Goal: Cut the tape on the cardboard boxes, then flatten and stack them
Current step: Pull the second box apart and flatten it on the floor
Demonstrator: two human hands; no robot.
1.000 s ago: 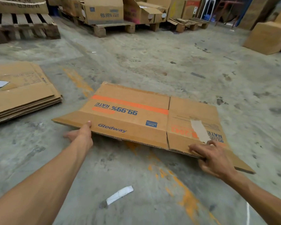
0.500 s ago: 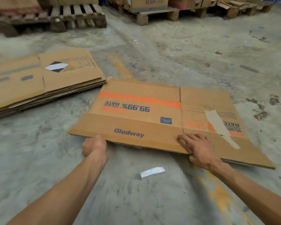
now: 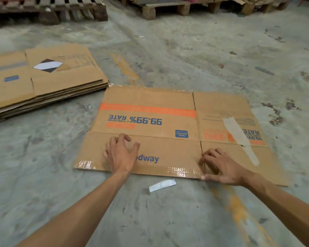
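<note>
A flattened cardboard box point(image 3: 150, 111) with an orange stripe and blue "99.99% RATE" print lies flat on the concrete floor in front of me. My left hand point(image 3: 120, 154) rests on top of its near flap with bent fingers, their tips touching the cardboard. At the near edge beside the flap slot, my right hand point(image 3: 221, 166) pinches the cardboard, fingers curled on top and thumb at the edge. A stack of flattened boxes point(image 3: 43, 86) lies to the left, its corner almost touching the box's far left corner.
A loose white strip of tape point(image 3: 162, 185) lies on the floor just in front of the box. Wooden pallets point(image 3: 48, 9) stand at the back left, and a second pallet point(image 3: 166, 6) holds boxes at the back centre. Yellow paint marks cross the floor.
The box went from tilted up at its near edge to lying flat by the stack. My left hand left the near edge and came onto the flap. My right hand stays at the edge.
</note>
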